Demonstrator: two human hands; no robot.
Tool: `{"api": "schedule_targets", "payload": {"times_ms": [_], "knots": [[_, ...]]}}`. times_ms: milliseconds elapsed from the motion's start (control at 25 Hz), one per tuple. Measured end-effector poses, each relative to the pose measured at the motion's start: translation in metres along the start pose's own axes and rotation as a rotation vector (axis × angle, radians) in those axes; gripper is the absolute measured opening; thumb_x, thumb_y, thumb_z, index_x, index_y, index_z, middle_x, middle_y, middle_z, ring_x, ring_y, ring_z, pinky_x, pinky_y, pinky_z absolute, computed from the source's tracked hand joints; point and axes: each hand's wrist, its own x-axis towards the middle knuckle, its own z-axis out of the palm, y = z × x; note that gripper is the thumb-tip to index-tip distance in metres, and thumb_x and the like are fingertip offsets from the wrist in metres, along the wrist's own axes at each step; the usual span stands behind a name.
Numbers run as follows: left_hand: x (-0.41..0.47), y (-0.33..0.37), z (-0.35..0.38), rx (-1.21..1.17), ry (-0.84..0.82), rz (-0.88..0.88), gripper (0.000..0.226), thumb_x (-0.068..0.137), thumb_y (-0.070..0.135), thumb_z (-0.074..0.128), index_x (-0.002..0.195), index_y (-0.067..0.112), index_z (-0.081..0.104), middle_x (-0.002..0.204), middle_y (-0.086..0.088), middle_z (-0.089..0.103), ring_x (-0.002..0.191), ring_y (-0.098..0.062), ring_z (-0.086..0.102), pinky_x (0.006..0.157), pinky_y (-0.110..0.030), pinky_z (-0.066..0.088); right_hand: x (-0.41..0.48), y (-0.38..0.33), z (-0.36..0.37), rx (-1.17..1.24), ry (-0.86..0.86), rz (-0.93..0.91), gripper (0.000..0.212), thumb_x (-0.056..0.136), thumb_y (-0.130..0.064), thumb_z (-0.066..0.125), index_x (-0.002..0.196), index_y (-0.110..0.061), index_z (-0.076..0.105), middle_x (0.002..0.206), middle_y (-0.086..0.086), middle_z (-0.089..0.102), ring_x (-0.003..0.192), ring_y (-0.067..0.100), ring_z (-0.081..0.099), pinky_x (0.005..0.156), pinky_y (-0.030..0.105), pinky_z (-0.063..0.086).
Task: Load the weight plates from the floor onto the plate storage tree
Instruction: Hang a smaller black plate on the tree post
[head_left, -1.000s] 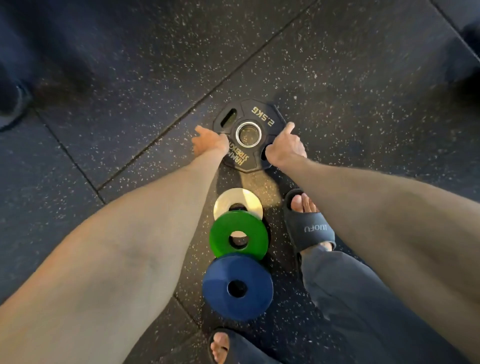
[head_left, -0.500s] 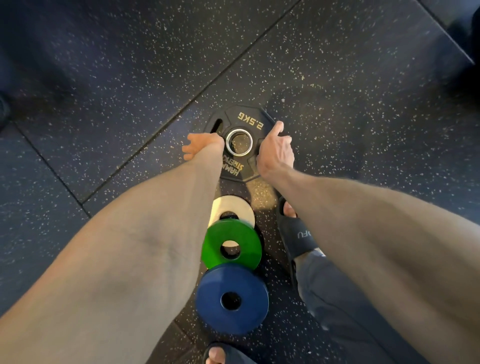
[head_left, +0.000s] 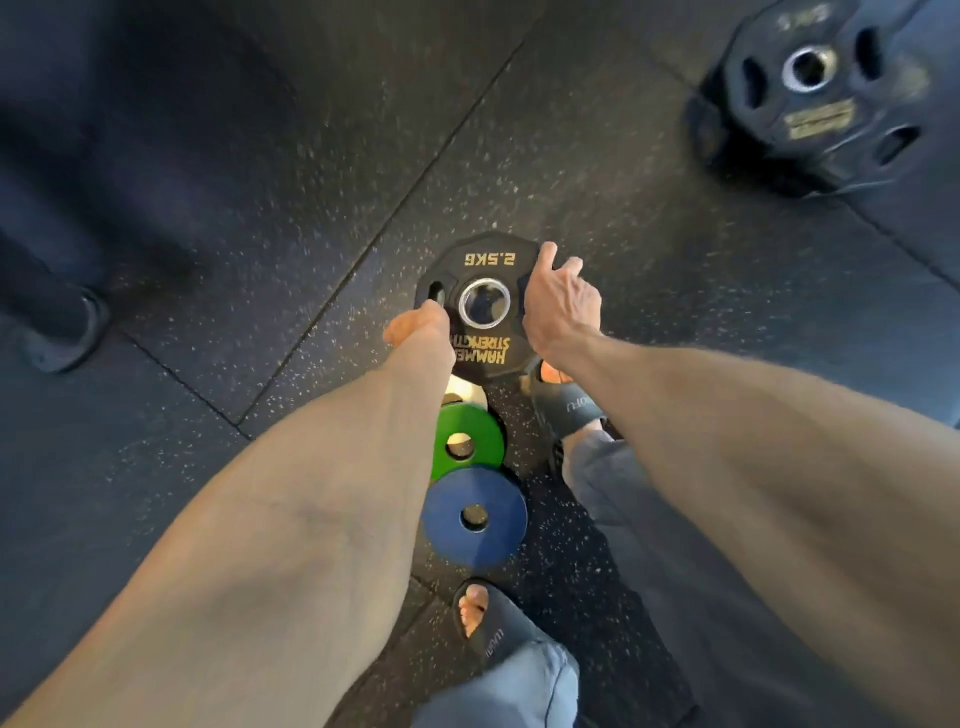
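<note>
A black 2.5 kg plate with a steel centre ring is held between both hands just above the speckled floor. My left hand grips its left edge by the grip slot. My right hand curls round its right edge, thumb on the face. Below it lie a white plate, a green plate and a blue plate in a line. A larger black plate lies at the top right. The storage tree is not in sight.
My two sandalled feet stand to the right of and below the small plates. A dark rounded foot of some equipment sits at the left edge. The rubber floor tiles stretch around.
The black 2.5 kg plate has come up off the floor in both hands and now covers part of the white plate. The view shifted, bringing the larger black plate into sight.
</note>
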Motion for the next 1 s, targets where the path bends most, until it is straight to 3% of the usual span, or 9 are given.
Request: {"api": "schedule_targets", "payload": {"times_ms": [120, 280, 480, 600, 760, 880, 1000], "knots": [[-0.109, 0.028, -0.041, 0.077, -0.008, 0.078, 0.042, 0.097, 0.023, 0.045, 0.133, 0.001, 0.048, 0.121, -0.014, 0.057, 0.104, -0.030, 0.057, 0.085, -0.035, 0.047, -0.071, 0.000, -0.096, 0.069, 0.016, 0.063, 0.062, 0.090, -0.007, 0.058, 0.143, -0.005, 0.026, 0.119, 0.019, 0.049, 0.098, 0.035, 0.064, 0.078, 0.038, 0.048], [-0.264, 0.057, -0.108, 0.095, -0.042, 0.207, 0.042, 0.095, 0.025, 0.049, 0.130, 0.002, 0.049, 0.120, -0.011, 0.059, 0.112, -0.033, 0.058, 0.097, -0.039, 0.049, -0.189, 0.001, -0.214, 0.261, 0.058, 0.157, 0.069, 0.092, -0.005, 0.058, 0.148, -0.005, 0.019, 0.131, 0.025, 0.043, 0.111, 0.038, 0.061, 0.086, 0.037, 0.049], [-0.434, 0.072, -0.162, 0.122, -0.133, 0.386, 0.036, 0.091, 0.025, 0.056, 0.120, 0.003, 0.049, 0.111, -0.004, 0.061, 0.094, -0.024, 0.061, 0.076, -0.033, 0.051, -0.327, 0.020, -0.327, 0.457, 0.224, 0.281, 0.078, 0.092, -0.009, 0.061, 0.153, -0.007, 0.012, 0.135, 0.029, 0.039, 0.113, 0.042, 0.058, 0.090, 0.042, 0.048], [-0.521, 0.063, -0.168, 0.158, -0.216, 0.470, 0.040, 0.086, 0.024, 0.060, 0.122, 0.006, 0.058, 0.110, -0.008, 0.066, 0.094, -0.026, 0.065, 0.081, -0.038, 0.057, -0.401, 0.053, -0.376, 0.581, 0.348, 0.398, 0.079, 0.093, -0.010, 0.059, 0.155, -0.011, 0.010, 0.136, 0.028, 0.041, 0.112, 0.042, 0.058, 0.088, 0.043, 0.047], [-0.631, 0.024, -0.159, 0.185, -0.311, 0.604, 0.045, 0.085, 0.024, 0.064, 0.125, 0.003, 0.059, 0.120, -0.010, 0.065, 0.102, -0.029, 0.065, 0.085, -0.036, 0.055, -0.501, 0.113, -0.416, 0.721, 0.526, 0.522, 0.061, 0.090, -0.010, 0.063, 0.141, -0.014, 0.030, 0.123, 0.021, 0.050, 0.103, 0.042, 0.062, 0.075, 0.042, 0.045], [-0.705, -0.015, -0.152, 0.221, -0.359, 0.744, 0.045, 0.088, 0.028, 0.065, 0.124, 0.002, 0.060, 0.122, -0.011, 0.065, 0.106, -0.028, 0.064, 0.078, -0.029, 0.048, -0.571, 0.159, -0.439, 0.793, 0.655, 0.571, 0.054, 0.089, -0.008, 0.060, 0.137, -0.014, 0.036, 0.122, 0.021, 0.051, 0.100, 0.042, 0.062, 0.080, 0.044, 0.047], [-0.759, -0.043, -0.149, 0.224, -0.387, 0.866, 0.054, 0.084, 0.035, 0.068, 0.126, 0.002, 0.060, 0.124, -0.011, 0.064, 0.109, -0.028, 0.064, 0.085, -0.031, 0.052, -0.628, 0.191, -0.455, 0.848, 0.781, 0.602, 0.051, 0.091, -0.006, 0.053, 0.138, -0.016, 0.038, 0.123, 0.020, 0.051, 0.102, 0.040, 0.060, 0.084, 0.043, 0.047]]}}
